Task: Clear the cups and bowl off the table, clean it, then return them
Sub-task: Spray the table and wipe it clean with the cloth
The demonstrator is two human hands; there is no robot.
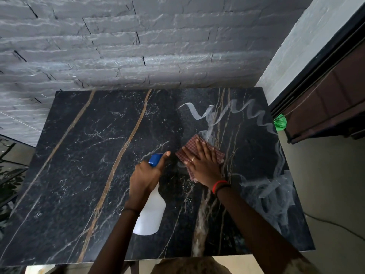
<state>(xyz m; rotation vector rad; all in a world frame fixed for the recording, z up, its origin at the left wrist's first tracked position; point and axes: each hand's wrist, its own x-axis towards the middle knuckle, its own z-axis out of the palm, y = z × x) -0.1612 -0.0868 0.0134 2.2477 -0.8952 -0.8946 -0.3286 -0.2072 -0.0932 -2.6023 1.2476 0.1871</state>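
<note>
The dark marble table (79, 175) is set against a grey brick wall (118, 46). No cup or bowl is in view, so the clearing is judged done and the cleaning is judged to be the step in hand. Pale wet streaks (276, 186) are spread over the table's right side, while the left side looks dry. A white spray bottle (152, 214) with a blue head is gripped round its neck by the left hand (145, 175), with the forefinger stretched out beside the head. A checked cloth (189, 147) is pressed flat near the table's middle by the right hand (203, 163), its fingers straight and spread. The cloth is best drawn through the streaks in overlapping passes out to the edges, with even pressure kept, and the dry left side is best sprayed before it is wiped.
</note>
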